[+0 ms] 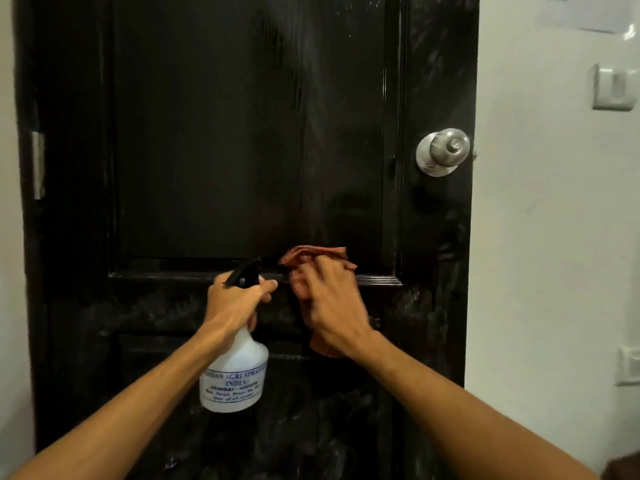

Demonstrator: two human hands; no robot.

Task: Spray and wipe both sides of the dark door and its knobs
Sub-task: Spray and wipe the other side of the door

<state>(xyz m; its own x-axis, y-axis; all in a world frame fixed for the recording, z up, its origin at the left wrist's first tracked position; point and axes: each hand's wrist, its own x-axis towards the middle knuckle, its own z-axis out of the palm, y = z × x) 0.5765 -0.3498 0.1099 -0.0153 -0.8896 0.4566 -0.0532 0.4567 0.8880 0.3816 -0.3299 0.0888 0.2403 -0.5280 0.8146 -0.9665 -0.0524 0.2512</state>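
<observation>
A metal hinge (38,164) sits on the left edge of the door (76,209). The door fills most of the view, dark and glossy, with a recessed panel (214,133) framed by moulding (166,268). Pale smears cover its lower half and its right side, and a faint haze runs down the upper panel.

The left arm reaches up from the lower left. The left grip (235,299) is curled round the neck of a bottle (239,372), with the forefinger stretched forward. The bottle hangs upright below the hand, white with blue print, and its black nozzle (244,271) points up at the door.

The right arm comes in from the lower right. The right grip (329,306) lies with its fingers nearly straight over a reddish-brown cloth (311,256), pressing it flat to the door at the panel's lower moulding. The cloth bunches above the fingertips and hangs below the palm.

A round metal knob (445,152) stands on the door's right side, above the hands and well apart from them. Beyond it the white wall (536,237) carries a switch (613,86) and, at the top, a paper (588,12).
</observation>
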